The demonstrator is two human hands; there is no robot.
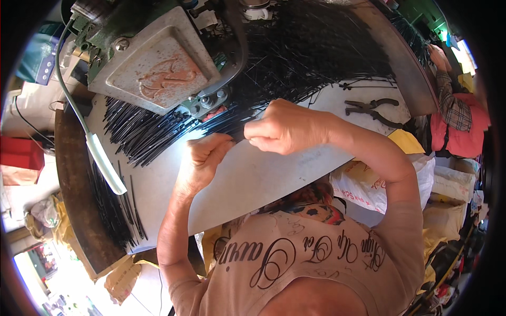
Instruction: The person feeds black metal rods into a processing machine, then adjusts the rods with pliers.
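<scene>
My left hand (204,159) is closed, thumb and fingertips pinched on the end of a thin black strip just in front of the machine. To the right, my right hand (287,128) is curled with its fingers pressed together; what it holds, if anything, is hidden by the fingers. Behind both hands lies a bundle of thin black strips (153,138), running under the head of a metal machine (158,68) with a worn grey cover. A lit spot with a small bolted fixture (208,102) sits directly beyond my hands.
A large heap of black strips (316,50) covers the back of the pale worktable (253,181). Black-handled pliers (373,110) lie at right. A white tube lamp (105,163) hangs at left above more strips (108,205). Another person's sleeved arm (453,108) shows at far right.
</scene>
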